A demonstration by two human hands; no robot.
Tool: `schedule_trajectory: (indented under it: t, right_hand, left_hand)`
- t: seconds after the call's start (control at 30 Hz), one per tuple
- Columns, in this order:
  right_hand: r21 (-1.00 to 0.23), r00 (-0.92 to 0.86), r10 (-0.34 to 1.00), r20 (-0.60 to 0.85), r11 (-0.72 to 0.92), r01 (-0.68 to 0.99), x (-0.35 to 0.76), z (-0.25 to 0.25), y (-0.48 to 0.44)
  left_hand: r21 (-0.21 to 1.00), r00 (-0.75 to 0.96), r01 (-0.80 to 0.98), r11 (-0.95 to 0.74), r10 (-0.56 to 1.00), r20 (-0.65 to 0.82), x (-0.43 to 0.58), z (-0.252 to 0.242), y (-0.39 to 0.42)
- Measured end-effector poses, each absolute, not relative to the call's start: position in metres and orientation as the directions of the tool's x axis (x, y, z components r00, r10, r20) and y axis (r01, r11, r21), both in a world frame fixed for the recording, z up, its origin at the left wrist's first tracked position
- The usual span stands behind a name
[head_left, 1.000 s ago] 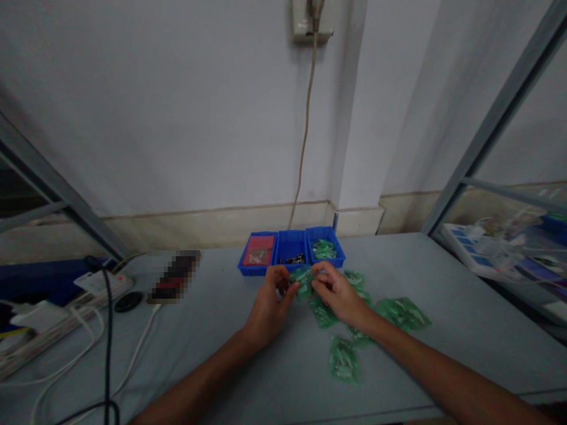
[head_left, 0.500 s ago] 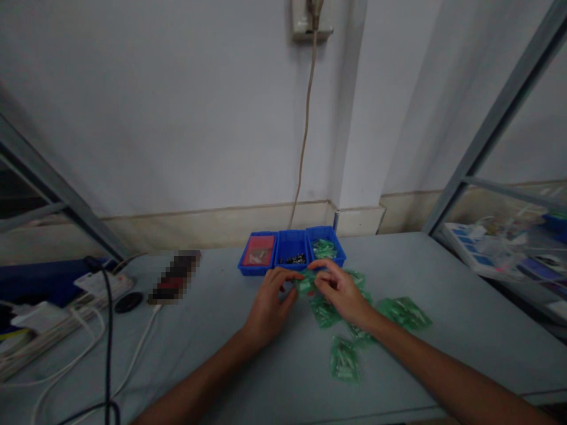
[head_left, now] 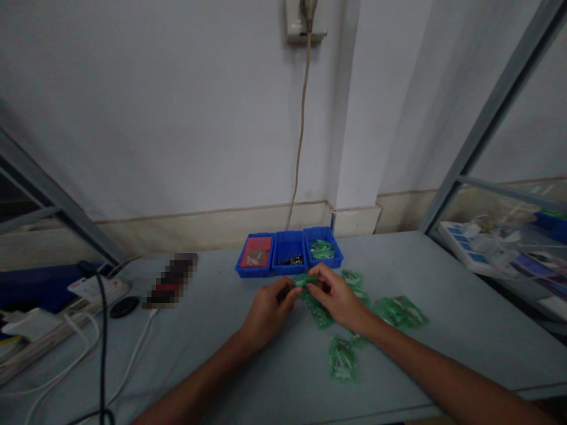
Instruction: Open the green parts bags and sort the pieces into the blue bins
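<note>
Grip: your left hand (head_left: 266,310) and right hand (head_left: 337,301) both pinch one green packet (head_left: 302,281), fingertips at its two sides. Location: over the table (head_left: 287,383), with three blue bins (head_left: 289,238) at about twelve o'clock and loose green packets (head_left: 342,360) from three to five o'clock. Handling (judged): light, soft, probably slippery, easily crumpled; you hold it best by opposite edges. Labels: you find none legible; the pixelated object (head_left: 172,280) at nine o'clock is unreadable.

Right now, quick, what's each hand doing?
Left hand: closed, pinching a small green see-through plastic packet.
Right hand: closed, pinching the same packet's other side.
</note>
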State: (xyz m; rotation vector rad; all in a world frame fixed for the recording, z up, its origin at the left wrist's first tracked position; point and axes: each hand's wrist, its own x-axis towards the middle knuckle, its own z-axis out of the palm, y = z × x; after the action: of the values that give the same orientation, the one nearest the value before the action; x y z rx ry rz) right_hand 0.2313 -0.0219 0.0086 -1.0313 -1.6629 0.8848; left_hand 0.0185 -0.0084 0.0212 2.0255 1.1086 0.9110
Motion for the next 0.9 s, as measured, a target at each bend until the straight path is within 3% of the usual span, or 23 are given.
schedule_trajectory:
  t: [0.13, 0.3, 0.4, 0.57, 0.9]
  right_hand:
    - [-0.817, 0.046, 0.882, 0.469, 0.413, 0.403, 0.243, 0.012, -0.014]
    - [-0.593, 0.231, 0.637, 0.736, 0.44, 0.674, 0.267, 0.024, -0.006]
    - [-0.47, 0.162, 0.579, 0.799, 0.434, 0.768, 0.274, 0.023, 0.0]
    - [-0.337, -0.056, 0.711, 0.701, 0.399, 0.853, 0.273, 0.012, 0.011]
    - [-0.308, -0.079, 0.73, 0.679, 0.381, 0.872, 0.273, 0.01, 0.011]
  left_hand:
    - [0.783, 0.401, 0.437, -0.442, 0.875, 0.27, 0.019, 0.022, -0.009]
    - [0.679, 0.492, 0.484, -0.552, 0.813, 0.31, 0.018, 0.023, -0.011]
    - [0.576, 0.626, 0.438, -0.69, 0.694, 0.356, 0.019, 0.021, -0.015]
    - [0.411, 0.751, 0.373, -0.832, 0.53, 0.393, 0.019, 0.021, -0.017]
    - [0.421, 0.785, 0.382, -0.823, 0.529, 0.322, 0.019, 0.03, -0.02]
